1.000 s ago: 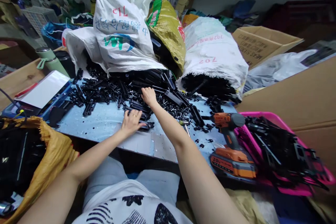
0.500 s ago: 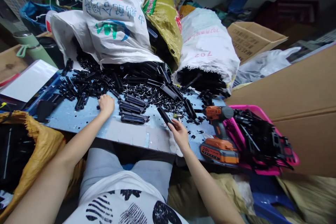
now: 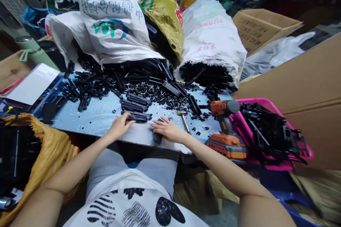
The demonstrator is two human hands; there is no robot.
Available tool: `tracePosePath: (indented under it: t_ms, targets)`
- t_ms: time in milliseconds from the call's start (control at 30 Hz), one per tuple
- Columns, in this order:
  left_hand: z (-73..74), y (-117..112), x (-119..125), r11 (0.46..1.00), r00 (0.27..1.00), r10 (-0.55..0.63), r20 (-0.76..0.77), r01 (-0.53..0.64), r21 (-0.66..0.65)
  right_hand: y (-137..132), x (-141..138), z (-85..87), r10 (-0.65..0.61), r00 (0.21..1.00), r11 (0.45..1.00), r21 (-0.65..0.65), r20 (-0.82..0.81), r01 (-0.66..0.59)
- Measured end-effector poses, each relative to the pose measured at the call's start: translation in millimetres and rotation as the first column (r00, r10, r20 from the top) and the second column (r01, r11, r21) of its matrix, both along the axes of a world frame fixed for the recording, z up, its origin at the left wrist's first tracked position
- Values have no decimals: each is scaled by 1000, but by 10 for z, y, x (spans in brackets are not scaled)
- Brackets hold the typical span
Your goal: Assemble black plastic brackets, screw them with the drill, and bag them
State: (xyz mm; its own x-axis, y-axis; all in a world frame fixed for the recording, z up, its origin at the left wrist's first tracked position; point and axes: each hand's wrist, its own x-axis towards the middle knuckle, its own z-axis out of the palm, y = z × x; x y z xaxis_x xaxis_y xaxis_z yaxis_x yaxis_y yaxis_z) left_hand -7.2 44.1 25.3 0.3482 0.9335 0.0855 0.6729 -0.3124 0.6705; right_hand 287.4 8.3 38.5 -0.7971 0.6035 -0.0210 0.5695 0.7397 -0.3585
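Note:
My left hand [image 3: 122, 126] has thumb and fingers closed around the left end of the nearest long black plastic piece [image 3: 140, 116]. Beyond it, several similar black pieces [image 3: 134, 104] lie side by side in a row. My right hand [image 3: 170, 130] is palm down with fingers stretched across a dark flat strip [image 3: 157, 137], pressing it onto the grey cardboard pad [image 3: 141, 133] at the table's front edge. The palm hides part of this strip. Just right of that hand lies a small hammer [image 3: 184, 118] with a metal handle.
An orange cordless drill [image 3: 225, 129] stands by a pink basket [image 3: 269, 104] of black parts. Piles of small black parts [image 3: 157, 95] and pins spread across the blue table [image 3: 98, 113]. White sacks [image 3: 213, 39] stand behind, and a yellow sack [image 3: 44, 149] is at left.
My left hand has moved right, from the bare tabletop to the row of black pieces. My right hand has brought the strip left and down onto the pad, uncovering the hammer.

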Motion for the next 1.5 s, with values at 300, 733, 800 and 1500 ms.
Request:
tracePosePath:
  t_ms: [300, 733, 800, 1500]
  targets:
    - [130, -325, 519, 994, 887, -59, 457, 94, -53, -144, -701, -110, -783, 361, 571, -815, -506, 97]
    - [416, -298, 502, 988, 913, -113, 392, 62, 141, -69, -669, -76, -739, 299, 645, -762, -603, 56]
    - [419, -306, 486, 986, 923, -125, 364, 74, 150, -63, -587, -70, -688, 383, 694, -713, -617, 98]
    - [463, -263, 476, 975, 932, -183, 311, 130, 182, -118, -536, -64, -677, 406, 710, -691, -614, 138]
